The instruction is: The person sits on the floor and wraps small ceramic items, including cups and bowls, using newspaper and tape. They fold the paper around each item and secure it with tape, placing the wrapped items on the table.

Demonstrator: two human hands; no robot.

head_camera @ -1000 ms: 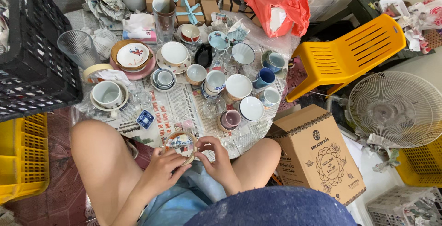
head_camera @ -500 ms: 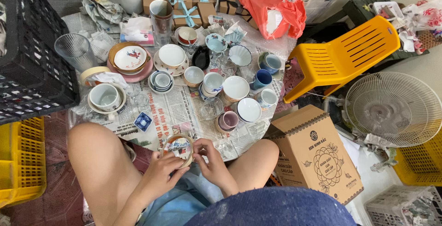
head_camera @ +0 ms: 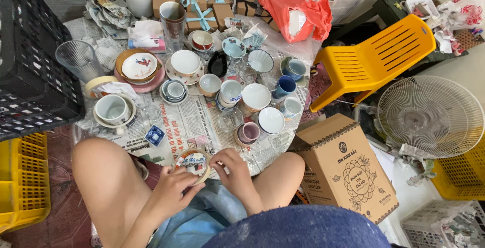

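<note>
Picking at the tape roll [head_camera: 194,163] as before: left hand [head_camera: 172,192] grips it, right hand [head_camera: 233,169] fingertips pinch its rim, near table's [head_camera: 202,121] front edge.

Both hands are gripping a roll of tape [head_camera: 194,163] over the lap: the left hand [head_camera: 172,190] is cupping its near left edge while the right hand [head_camera: 233,169] is pinching its right rim. Farther off, cups and bowls are crowding the newspaper-covered table [head_camera: 197,121], a cardboard box [head_camera: 346,167] standing at the right.

Two brown cardboard gift boxes with teal ribbons [head_camera: 202,6] — one yellow plastic chair [head_camera: 376,58], one white round fan [head_camera: 430,115], one black crate [head_camera: 30,61].
</note>
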